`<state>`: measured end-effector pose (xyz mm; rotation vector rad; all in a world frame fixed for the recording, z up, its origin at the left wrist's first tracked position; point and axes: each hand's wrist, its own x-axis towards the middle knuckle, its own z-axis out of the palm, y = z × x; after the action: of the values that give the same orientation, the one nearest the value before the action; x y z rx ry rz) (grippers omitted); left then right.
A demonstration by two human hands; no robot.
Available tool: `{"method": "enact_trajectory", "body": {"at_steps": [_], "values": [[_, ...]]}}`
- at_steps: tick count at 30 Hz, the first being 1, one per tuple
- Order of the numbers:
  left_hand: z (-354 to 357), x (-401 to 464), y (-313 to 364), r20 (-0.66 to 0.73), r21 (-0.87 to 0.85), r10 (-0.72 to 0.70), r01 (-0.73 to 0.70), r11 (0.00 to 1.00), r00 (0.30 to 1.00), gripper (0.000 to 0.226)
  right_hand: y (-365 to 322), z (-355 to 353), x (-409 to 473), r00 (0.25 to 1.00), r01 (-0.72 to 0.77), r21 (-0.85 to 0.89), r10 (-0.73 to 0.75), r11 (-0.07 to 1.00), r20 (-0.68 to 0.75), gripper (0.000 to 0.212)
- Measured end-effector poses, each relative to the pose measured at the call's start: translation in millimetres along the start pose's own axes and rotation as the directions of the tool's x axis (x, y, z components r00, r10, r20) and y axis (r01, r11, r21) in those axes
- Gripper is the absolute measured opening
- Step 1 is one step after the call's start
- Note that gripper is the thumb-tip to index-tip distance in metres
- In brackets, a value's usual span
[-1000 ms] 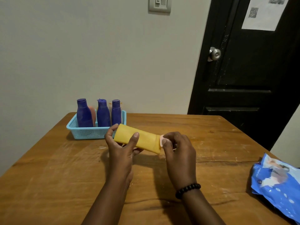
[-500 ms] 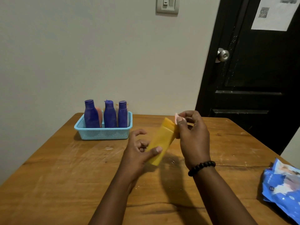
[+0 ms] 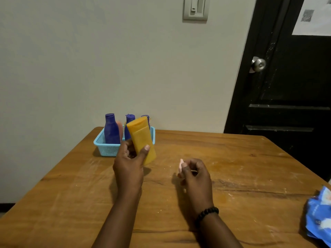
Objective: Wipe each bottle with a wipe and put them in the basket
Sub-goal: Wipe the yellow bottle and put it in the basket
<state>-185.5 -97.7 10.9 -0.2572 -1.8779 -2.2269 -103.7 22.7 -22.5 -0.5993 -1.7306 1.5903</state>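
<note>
My left hand (image 3: 129,164) is wrapped around the lower half of the yellow bottle (image 3: 142,139), thumb pressed across its front and fingers curled behind, holding it nearly upright with the cap end up and tipped a little to the left. The bottle is raised above the wooden table (image 3: 232,176), just in front of the light blue basket (image 3: 107,149), so from where I look it overlaps the basket's right side. The basket sits at the far left of the table, close to the wall, and already holds three dark blue bottles standing upright: the left one (image 3: 111,128) is in plain sight, while the middle one (image 3: 129,120) and the right one (image 3: 146,117) are mostly hidden behind the yellow bottle. Something peach-coloured (image 3: 120,128) stands between the left and middle bottles (I can't make out what it is). My right hand (image 3: 194,176) is apart from the bottle, low over the table, loosely fisted, with a small crumpled pale pink wipe (image 3: 181,166) pinched between thumb and fingertips. A black beaded bracelet (image 3: 206,213) circles my right wrist. At the table's right edge lies a blue wipes packet (image 3: 319,215), partly cut off by the frame. Behind that is a black door (image 3: 295,77) with a metal knob (image 3: 258,64), and a light switch (image 3: 195,8) is on the wall above.
</note>
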Motion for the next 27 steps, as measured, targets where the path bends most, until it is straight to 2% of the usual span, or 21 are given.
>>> {"method": "enact_trajectory", "body": {"at_steps": [3,7,11,17,27], "values": [[-3.2,24.2,10.5,-0.036,0.030,0.060,-0.058,0.998,0.998,0.037,3.8,1.4,-5.0,0.992,0.000,-0.019,0.002,1.000,0.128,0.007],[-2.4,65.1,21.2,0.041,0.144,0.124,-0.129,0.981,0.991,0.042,0.0,-1.8,-5.7,0.973,-0.106,0.072,0.088,0.992,0.212,0.008],[5.4,88.3,12.2,0.108,0.280,0.155,-0.180,0.943,0.982,0.036,-3.9,-4.8,-1.8,0.971,-0.135,0.102,0.111,0.986,0.212,0.009],[14.7,99.9,-2.1,0.110,0.482,0.186,-0.216,0.849,0.976,0.044,-2.1,-6.3,8.1,0.975,-0.139,0.063,0.126,0.988,0.183,0.010],[14.2,96.8,-31.6,0.070,0.597,0.141,-0.154,0.788,0.988,0.034,0.0,-7.2,13.2,0.976,-0.122,0.027,0.115,0.992,0.187,0.010]]}}
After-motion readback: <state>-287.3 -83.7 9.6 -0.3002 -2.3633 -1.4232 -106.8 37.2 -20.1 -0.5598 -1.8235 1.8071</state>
